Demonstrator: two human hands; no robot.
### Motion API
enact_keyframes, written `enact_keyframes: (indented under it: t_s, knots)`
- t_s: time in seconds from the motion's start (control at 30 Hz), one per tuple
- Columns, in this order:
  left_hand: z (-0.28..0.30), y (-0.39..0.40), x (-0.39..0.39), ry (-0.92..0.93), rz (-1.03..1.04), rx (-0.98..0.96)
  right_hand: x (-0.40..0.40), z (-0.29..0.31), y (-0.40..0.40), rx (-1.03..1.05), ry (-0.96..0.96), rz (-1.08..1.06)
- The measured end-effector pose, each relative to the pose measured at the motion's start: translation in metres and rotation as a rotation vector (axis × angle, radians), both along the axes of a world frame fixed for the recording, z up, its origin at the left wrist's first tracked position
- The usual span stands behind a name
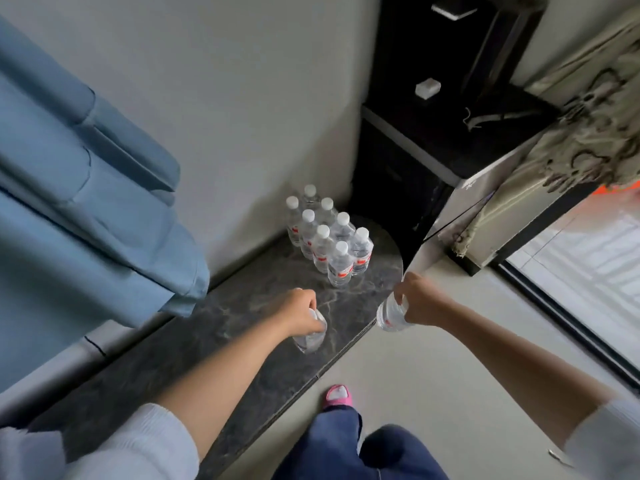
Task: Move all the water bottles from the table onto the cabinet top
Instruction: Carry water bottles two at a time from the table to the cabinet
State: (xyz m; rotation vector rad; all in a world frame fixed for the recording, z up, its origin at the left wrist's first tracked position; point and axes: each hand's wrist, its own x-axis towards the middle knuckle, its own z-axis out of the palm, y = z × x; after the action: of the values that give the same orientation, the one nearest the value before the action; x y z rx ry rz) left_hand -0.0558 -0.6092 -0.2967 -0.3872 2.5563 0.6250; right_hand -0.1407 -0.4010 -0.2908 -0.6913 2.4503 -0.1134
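Note:
Several clear water bottles with white caps and red labels stand in two rows at the far end of a dark marble-patterned top. My left hand grips the top of one bottle over the marble surface. My right hand grips another bottle by its neck, held at the marble top's right edge above the floor.
A blue curtain hangs at the left beside the grey wall. A dark cabinet with a small white box stands behind the bottles. A beige patterned cloth drapes at the right. My foot in a pink slipper is on the floor.

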Motion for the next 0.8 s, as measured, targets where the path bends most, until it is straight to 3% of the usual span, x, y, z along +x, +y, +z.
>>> enact_keyframes:
  t_s: [0.63, 0.8]
  knots:
    - [-0.039, 0.069, -0.146, -0.068, 0.424, 0.064, -0.193, -0.049, 0.001, 0.039, -0.144, 0.257]
    - [-0.043, 0.088, -0.183, 0.007, 0.623, 0.166, -0.234, -0.044, 0.020, -0.014, -0.172, 0.183]
